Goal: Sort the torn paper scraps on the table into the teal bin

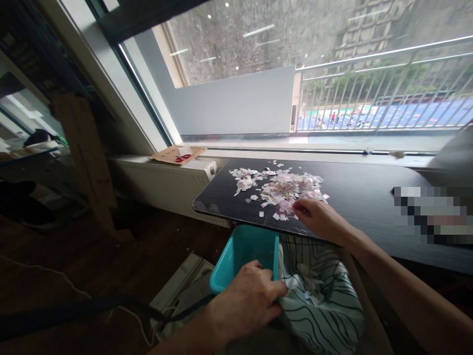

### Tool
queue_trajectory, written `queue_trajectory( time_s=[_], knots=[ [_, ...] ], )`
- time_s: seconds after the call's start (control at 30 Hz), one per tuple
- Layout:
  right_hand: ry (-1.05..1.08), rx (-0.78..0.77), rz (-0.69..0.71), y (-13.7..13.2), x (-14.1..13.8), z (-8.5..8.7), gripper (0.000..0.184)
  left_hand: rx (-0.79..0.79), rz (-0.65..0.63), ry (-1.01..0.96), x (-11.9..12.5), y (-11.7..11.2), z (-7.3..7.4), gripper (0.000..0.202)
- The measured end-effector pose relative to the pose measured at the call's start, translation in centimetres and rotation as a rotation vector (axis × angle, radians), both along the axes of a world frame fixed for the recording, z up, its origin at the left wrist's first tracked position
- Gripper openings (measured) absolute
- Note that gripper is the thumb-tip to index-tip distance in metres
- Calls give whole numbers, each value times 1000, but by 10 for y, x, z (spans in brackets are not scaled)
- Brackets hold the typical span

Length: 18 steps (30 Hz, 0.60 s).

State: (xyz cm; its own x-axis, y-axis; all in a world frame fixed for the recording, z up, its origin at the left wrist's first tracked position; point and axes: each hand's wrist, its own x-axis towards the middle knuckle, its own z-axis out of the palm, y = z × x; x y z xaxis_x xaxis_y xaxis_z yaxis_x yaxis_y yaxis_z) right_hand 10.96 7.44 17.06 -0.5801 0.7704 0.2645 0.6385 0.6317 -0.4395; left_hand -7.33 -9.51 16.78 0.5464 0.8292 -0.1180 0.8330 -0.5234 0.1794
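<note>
A pile of small white and pinkish paper scraps lies spread over the dark tabletop. At the pile's near edge is my right hand, its fingers pinched together against a pinkish, rounded patch partly covered by scraps; what exactly they grip is hidden. My left hand is closed over the near right rim of a teal plastic bin, held just below the table edge. The bin's visible inside is shadowed. Beside it, a striped cloth with some pale scraps in its folds lies across my lap.
A white radiator stands left of the table, with brown paper and red-handled scissors on top. Cardboard leans farther left. A pale cable crosses the floor. A blurred-out object lies at the table's right.
</note>
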Motion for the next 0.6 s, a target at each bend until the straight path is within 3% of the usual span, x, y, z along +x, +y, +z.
queue_trajectory(
  time_s=[0.3, 0.6],
  knots=[
    [-73, 59, -86, -3, 19, 8, 25, -6, -25, 21, 3, 4, 1, 12],
    [-95, -10, -44, -12, 26, 8, 20, -39, 19, 9, -8, 1, 7, 10]
  ],
)
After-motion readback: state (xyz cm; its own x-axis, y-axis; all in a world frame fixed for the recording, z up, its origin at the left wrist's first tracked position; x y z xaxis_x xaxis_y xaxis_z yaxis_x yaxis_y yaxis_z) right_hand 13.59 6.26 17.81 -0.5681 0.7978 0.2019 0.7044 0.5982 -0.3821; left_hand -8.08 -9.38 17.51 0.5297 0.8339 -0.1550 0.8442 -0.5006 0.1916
